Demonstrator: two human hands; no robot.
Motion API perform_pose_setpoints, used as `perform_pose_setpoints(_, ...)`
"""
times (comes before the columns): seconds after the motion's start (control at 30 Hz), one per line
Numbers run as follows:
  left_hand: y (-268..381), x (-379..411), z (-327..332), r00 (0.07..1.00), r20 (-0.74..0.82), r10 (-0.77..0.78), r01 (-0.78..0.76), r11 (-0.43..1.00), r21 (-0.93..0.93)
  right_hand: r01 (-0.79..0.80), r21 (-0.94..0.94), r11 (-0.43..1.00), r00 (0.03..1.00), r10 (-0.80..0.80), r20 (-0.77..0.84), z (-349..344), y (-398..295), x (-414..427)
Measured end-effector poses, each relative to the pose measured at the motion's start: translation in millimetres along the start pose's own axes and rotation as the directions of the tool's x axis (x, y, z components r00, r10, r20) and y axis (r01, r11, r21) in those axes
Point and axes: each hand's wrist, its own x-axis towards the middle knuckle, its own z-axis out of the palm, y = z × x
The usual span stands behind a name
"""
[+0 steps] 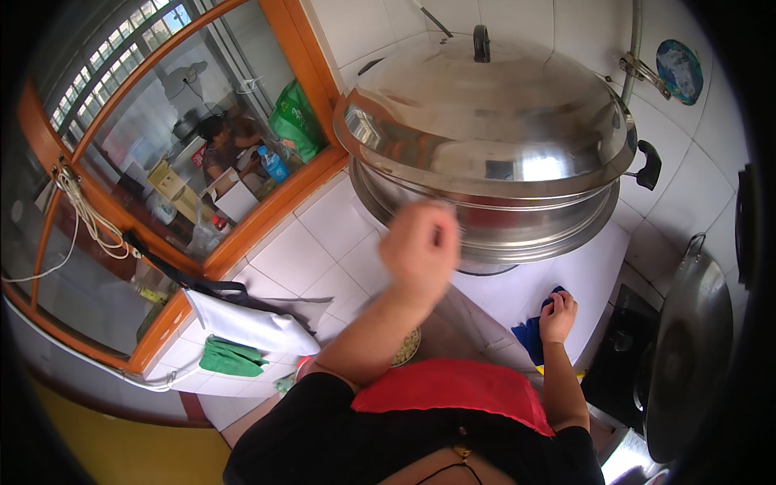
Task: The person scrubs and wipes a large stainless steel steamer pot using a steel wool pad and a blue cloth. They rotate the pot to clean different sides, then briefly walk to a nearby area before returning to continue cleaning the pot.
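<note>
My left hand (421, 248), blurred, is raised in front of the near side of a large stainless steel steamer pot (533, 230). Its fingers are curled into a loose fist, and I see nothing held in it. A domed metal lid (485, 115) with a black top handle covers the pot. Lower on the right, my right hand (559, 316) grips a dark blue cloth (530, 339) against the white surface (503, 297) beside the pot. Part of the cloth hangs towards me.
A wok (691, 357) leans on its side at the right, near a black cooktop (621, 354). Under my left forearm shows a bowl of pale pieces (407, 348). A green cloth (230, 356) hangs at the left, below an orange-framed window (273, 209). Behind the glass sits a person (221, 145).
</note>
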Motion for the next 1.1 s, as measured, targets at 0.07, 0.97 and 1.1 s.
perform_pose_setpoints(0.07, 8, -3, 5, 0.993, 0.013, 0.119, -0.117, 0.989, -0.089, -0.009, 0.001, 1.000, 1.000, 0.009, 0.006, 0, 6, -3)
perform_pose_setpoints(0.97, -43, 18, -37, 0.995, -0.071, 0.077, -0.099, 0.911, -0.401, 0.607, 0.316, 0.729, 0.771, -0.445, -0.455, -137, -270, 112)
perform_pose_setpoints(1.1, -77, 35, -17, 0.993, -0.032, 0.111, -0.115, 0.934, -0.338, 0.686, 0.251, 0.683, 0.713, -0.560, -0.422, -111, -299, 120)
